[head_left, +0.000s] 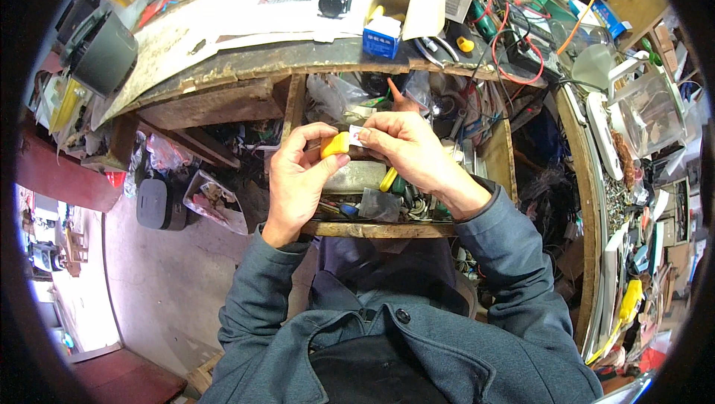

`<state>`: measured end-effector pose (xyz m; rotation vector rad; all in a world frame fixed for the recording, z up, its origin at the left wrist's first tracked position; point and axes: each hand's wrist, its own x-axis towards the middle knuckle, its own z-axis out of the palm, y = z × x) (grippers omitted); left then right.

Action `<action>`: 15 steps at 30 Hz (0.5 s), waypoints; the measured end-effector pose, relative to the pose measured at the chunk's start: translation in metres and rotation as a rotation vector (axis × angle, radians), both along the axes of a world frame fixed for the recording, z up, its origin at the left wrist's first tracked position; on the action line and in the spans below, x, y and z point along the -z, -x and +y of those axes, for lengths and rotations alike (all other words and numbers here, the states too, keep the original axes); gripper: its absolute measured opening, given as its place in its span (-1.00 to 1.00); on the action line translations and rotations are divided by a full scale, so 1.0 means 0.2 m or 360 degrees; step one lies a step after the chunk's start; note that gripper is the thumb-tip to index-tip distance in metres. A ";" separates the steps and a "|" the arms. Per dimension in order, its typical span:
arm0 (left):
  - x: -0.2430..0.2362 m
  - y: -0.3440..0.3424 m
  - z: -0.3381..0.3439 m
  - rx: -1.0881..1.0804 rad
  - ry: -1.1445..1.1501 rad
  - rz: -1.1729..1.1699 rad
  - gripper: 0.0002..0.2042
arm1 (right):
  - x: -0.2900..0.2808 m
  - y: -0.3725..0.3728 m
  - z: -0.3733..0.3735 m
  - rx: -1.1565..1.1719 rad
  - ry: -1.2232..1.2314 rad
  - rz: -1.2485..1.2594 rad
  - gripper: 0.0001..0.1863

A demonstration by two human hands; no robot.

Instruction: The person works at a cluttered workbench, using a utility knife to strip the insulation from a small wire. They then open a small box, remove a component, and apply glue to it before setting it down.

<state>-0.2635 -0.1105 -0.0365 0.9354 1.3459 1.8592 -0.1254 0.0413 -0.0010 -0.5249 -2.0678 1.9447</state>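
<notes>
My left hand pinches a small yellow block-like piece between thumb and fingers; its exact kind I cannot make out. Right beside it, my right hand grips a small white piece with a reddish mark, close against the yellow one. Whether the two are joined is too small to tell. Both hands are above an open drawer crammed with tools and parts. A yellow handle and a pale grey bar-like object lie in it under my hands.
On the bench stand an open blue box with yellow things inside and a dark round watch-like object. A yellow-and-black piece lies near red cables. At left are a grey container and a dark bin. Clutter fills the right side.
</notes>
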 end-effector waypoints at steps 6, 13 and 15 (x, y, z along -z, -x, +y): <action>0.01 0.00 0.00 0.0010 0.0002 -0.0019 -0.64 | 0.01 0.01 -0.03 0.0014 0.0192 0.0205 -0.78; 0.00 0.00 0.00 0.0023 0.0001 -0.0041 -0.64 | -0.08 0.00 -0.06 0.0061 -0.0181 0.0090 -0.81; 0.00 0.00 0.00 0.0027 0.0008 -0.0055 -0.64 | -0.08 0.00 -0.05 0.0063 -0.0252 0.0050 -0.81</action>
